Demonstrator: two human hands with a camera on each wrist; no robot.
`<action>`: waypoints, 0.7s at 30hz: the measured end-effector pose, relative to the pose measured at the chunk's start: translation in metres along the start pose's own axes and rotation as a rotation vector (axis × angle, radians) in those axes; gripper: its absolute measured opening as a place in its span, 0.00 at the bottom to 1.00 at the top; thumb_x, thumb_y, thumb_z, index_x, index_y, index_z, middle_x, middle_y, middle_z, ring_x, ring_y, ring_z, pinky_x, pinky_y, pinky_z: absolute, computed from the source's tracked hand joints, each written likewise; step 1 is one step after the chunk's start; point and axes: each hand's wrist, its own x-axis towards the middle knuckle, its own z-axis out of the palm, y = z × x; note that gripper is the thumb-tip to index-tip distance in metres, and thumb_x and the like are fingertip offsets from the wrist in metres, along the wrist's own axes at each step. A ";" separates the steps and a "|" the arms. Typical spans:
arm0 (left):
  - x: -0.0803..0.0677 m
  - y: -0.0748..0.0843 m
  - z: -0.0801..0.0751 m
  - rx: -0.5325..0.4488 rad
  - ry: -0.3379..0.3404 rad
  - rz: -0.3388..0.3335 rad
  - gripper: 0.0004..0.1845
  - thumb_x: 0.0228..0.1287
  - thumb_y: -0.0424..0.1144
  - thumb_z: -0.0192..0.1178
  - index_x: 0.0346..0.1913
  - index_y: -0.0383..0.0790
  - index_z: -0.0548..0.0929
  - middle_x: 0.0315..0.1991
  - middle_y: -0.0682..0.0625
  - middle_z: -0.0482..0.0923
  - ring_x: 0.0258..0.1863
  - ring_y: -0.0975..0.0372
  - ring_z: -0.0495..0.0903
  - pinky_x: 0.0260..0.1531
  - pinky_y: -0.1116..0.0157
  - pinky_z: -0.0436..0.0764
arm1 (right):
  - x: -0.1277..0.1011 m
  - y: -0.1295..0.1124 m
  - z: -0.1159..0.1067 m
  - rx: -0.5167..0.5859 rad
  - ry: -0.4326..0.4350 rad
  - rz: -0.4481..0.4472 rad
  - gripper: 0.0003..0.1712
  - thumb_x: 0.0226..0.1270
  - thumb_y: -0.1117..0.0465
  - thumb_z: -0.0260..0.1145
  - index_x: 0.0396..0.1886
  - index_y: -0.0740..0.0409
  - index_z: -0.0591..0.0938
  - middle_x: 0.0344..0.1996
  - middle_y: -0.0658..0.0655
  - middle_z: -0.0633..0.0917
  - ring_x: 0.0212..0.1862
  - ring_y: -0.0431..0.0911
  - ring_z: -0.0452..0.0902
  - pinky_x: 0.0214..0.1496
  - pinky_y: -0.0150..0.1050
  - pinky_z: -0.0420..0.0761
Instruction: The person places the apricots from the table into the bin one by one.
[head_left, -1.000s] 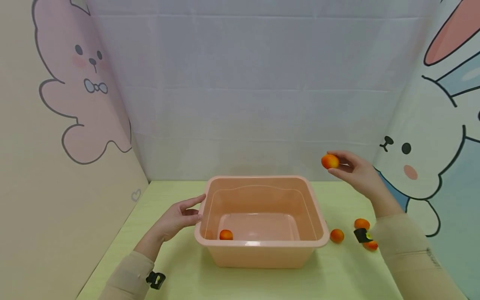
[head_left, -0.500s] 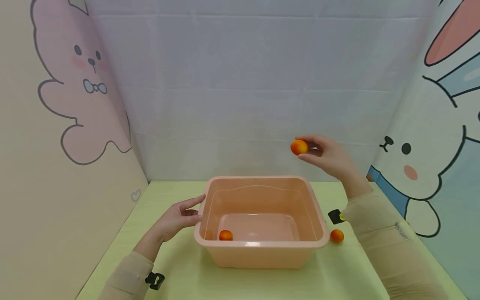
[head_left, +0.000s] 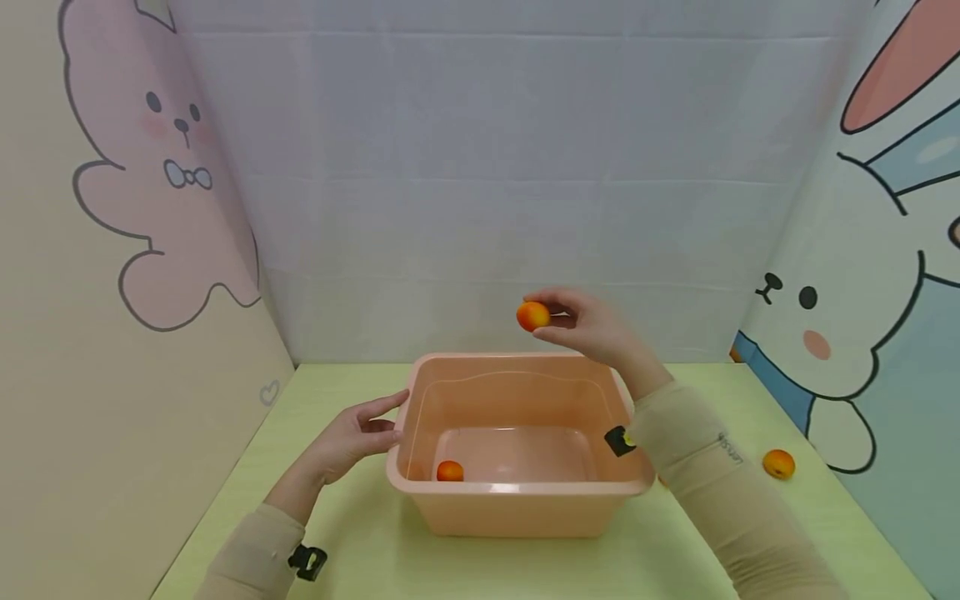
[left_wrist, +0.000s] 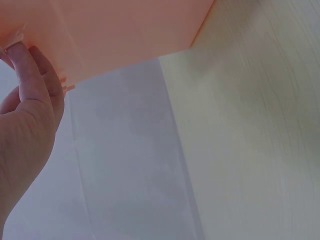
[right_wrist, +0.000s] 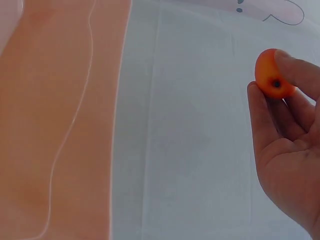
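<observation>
My right hand (head_left: pixel 588 325) pinches a small orange-yellow fruit (head_left: pixel 532 317) between thumb and fingers, above the back rim of a peach-coloured plastic basin (head_left: pixel 517 510). In the right wrist view the held fruit (right_wrist: pixel 274 75) shows a dark dimple at one end. At the basin's left side, my left hand (head_left: pixel 356 437) grips the rim; the left wrist view has the thumb and fingers (left_wrist: pixel 31 75) pinching that edge. Inside the basin, near its front left corner, lies another orange fruit (head_left: pixel 450 471), partly hidden by the front wall.
On the light green table (head_left: pixel 352 542), one more fruit (head_left: pixel 779 464) lies far right. Another fruit (head_left: pixel 663 482) barely shows between the basin and the right sleeve (head_left: pixel 720 467). A pale cloth wall (head_left: pixel 450 192) stands behind, with cartoon-printed panels on both sides.
My right hand has carried its fruit leftward, from over the right side of the table to above the basin's back rim. The left hand keeps its place on the rim.
</observation>
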 end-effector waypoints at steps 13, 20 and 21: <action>-0.001 -0.002 -0.002 -0.010 0.002 0.009 0.39 0.62 0.38 0.70 0.75 0.41 0.65 0.64 0.37 0.71 0.47 0.54 0.78 0.48 0.61 0.82 | 0.020 0.018 0.053 -0.017 -0.135 0.047 0.27 0.64 0.64 0.71 0.63 0.56 0.78 0.54 0.56 0.81 0.54 0.52 0.80 0.57 0.42 0.79; -0.002 0.000 -0.001 -0.015 -0.003 0.010 0.39 0.63 0.37 0.68 0.75 0.40 0.64 0.64 0.38 0.71 0.48 0.55 0.79 0.48 0.61 0.82 | 0.030 0.030 0.075 0.026 -0.184 0.019 0.27 0.62 0.67 0.72 0.62 0.62 0.79 0.54 0.58 0.81 0.54 0.53 0.78 0.57 0.40 0.79; -0.001 0.000 -0.001 -0.015 0.000 0.006 0.38 0.63 0.36 0.68 0.75 0.40 0.64 0.64 0.38 0.71 0.48 0.55 0.79 0.48 0.61 0.82 | 0.031 0.032 0.078 0.032 -0.190 0.022 0.27 0.62 0.67 0.72 0.61 0.62 0.79 0.54 0.58 0.82 0.54 0.52 0.78 0.57 0.39 0.79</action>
